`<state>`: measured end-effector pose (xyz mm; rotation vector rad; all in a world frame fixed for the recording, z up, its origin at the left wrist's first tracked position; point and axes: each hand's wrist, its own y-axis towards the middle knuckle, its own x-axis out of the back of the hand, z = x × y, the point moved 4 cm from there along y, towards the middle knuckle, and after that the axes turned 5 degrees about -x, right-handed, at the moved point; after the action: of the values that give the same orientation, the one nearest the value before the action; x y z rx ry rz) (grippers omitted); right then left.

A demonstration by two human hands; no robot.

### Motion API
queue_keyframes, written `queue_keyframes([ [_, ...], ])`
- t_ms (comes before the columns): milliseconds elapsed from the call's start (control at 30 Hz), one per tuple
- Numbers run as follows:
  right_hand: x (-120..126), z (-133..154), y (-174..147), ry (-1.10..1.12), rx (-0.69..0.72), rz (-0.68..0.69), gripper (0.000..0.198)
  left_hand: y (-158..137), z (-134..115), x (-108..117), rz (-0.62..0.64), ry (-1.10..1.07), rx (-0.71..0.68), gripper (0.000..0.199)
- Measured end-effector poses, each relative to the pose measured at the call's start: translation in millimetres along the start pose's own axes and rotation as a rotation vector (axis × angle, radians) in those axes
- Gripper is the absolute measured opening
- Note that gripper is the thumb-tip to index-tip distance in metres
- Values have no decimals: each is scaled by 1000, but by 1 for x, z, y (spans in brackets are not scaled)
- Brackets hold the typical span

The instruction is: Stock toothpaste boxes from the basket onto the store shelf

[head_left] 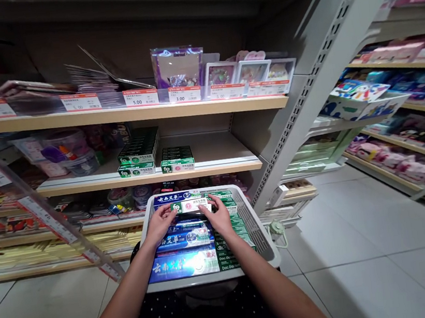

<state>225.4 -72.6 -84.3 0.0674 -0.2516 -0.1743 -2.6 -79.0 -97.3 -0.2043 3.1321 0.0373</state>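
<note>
Between both hands is a green and white toothpaste box (192, 205), printed "fe" and held level over a grey plastic basket (272, 255). My left hand (161, 222) grips its left end with the fingertips. At the right end, my right hand (218, 213) has its thumb on the front face and its fingers behind. Below the hands, blue toothpaste boxes (183, 265) lie stacked on the basket's left side. Green toothpaste boxes (229, 258) fill the strip beside them, partly hidden by my right forearm.
Ahead, a shelf (230, 149) carries two groups of matching green boxes (176, 158) and plastic tubs (74, 151). The shelf above (190, 108) holds small clear cases and price tags. A slotted metal upright (289, 117) rises on the right, beside a tiled aisle (342, 225).
</note>
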Motion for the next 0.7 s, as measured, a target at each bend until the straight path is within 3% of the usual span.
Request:
queue_keyframes([
  [167, -1, 1, 3, 85, 33, 24, 43, 1, -3, 0, -26, 1, -21, 67],
  [700, -4, 7, 12, 61, 71, 40, 39, 6, -8, 2, -52, 36, -87, 55],
])
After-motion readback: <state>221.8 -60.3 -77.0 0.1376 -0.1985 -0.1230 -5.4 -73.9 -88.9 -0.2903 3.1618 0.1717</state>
